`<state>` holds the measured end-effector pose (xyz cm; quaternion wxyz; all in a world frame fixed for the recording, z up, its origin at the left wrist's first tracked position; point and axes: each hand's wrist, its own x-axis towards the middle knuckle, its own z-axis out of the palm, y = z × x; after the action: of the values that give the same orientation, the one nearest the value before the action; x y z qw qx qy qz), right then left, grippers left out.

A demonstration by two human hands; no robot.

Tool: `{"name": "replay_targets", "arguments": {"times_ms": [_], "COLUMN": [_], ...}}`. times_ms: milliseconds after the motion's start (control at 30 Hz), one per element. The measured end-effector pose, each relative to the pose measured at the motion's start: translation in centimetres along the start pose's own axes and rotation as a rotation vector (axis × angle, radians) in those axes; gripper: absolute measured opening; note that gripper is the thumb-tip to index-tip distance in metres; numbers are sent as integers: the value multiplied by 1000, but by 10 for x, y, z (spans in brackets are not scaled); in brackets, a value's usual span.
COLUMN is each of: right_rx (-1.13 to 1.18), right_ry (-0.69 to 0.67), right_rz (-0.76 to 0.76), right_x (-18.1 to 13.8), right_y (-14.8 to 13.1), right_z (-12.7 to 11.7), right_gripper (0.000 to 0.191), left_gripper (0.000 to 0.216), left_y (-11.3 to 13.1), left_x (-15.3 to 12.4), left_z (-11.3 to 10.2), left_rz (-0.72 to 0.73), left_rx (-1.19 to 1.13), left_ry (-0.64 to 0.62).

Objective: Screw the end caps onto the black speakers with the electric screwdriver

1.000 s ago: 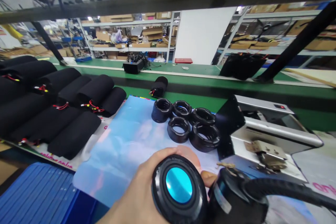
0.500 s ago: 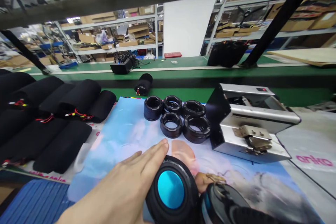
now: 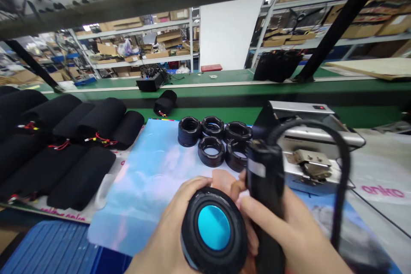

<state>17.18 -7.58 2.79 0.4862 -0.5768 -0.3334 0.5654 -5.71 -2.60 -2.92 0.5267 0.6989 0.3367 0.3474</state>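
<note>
At the bottom centre my left hand [image 3: 171, 227] is wrapped round the side of a black cylindrical speaker [image 3: 237, 227], whose shiny blue end disc [image 3: 214, 227] faces up. My right hand [image 3: 289, 227] is closed on a black corded electric screwdriver [image 3: 265, 180], held upright just right of the speaker. Its thick cable [image 3: 343, 171] arches from the top to the right. The screwdriver's lower end is hidden. Fingertips of the right hand are close to the speaker's edge; whether they touch it I cannot tell. Several black rings [image 3: 211, 151] stand beyond the hands on a printed blue mat [image 3: 138, 188].
A silver machine [image 3: 314, 145] stands to the right, partly behind the cable. Rows of black fabric-covered cylinders [image 3: 80, 175] with red wires lie at left; another black cylinder [image 3: 165, 102] lies farther back. A blue ribbed crate [image 3: 51, 248] sits at lower left.
My right hand has come up with the electric screwdriver, which was low and tilted before and is now upright. My left hand has curled more closely round the speaker, which shifted slightly right.
</note>
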Motion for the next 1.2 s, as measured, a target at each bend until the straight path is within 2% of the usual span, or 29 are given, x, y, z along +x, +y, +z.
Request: {"name": "replay_targets", "arguments": {"times_ms": [133, 233, 367, 500, 633, 700, 733, 833, 867, 933, 1000, 1067, 1133, 1200], "right_rx": [-185, -262, -265, -259, -242, -220, -215, -243, -274, -368, -492, -623, -745, -849], "right_ry": [-210, -331, -471, -504, -511, -470, -409, -101, -6, 107, 134, 125, 104, 74], "right_rz": [-118, -56, 54, 51, 64, 58, 32, -129, -184, -253, -276, -291, -316, -337], "right_x": [36, 50, 53, 55, 58, 59, 59, 59, 60, 62, 68, 77, 87, 97], "right_y": [-45, -55, -55, -57, -57, -57, -58, -60, -61, -62, -60, -56, -51, -45], "right_z": [10, 11, 7, 9, 6, -3, -9, -27, -31, -30, -20, -4, 13, 27], "right_gripper": [60, 60, 56, 52, 61, 71, 74, 74, 71, 61, 46, 37, 37, 37], "left_gripper": [122, 115, 94, 84, 97, 96, 91, 63, 59, 66, 81, 83, 83, 94], "left_y": [-2, -1, -3, -2, -7, -15, -20, -30, -32, -34, -37, -41, -45, -43], "left_x": [-7, -10, -7, 7, 20, 19, 17, 12, 13, 19, 28, 33, 32, 27], "left_z": [-6, 1, 19, 16, 3, -1, -2, -2, -1, 3, 8, 11, 12, 10], "left_rz": [177, 291, 414, 500, 516, 498, 445, 198, 168, 232, 376, 472, 452, 380], "left_rx": [230, 212, 121, 47, -52, -75, -85, -107, -121, -173, -240, -286, -275, -227], "left_ry": [127, 218, 328, 281, 147, 101, 95, 83, 75, 50, 42, 59, 46, 14]}}
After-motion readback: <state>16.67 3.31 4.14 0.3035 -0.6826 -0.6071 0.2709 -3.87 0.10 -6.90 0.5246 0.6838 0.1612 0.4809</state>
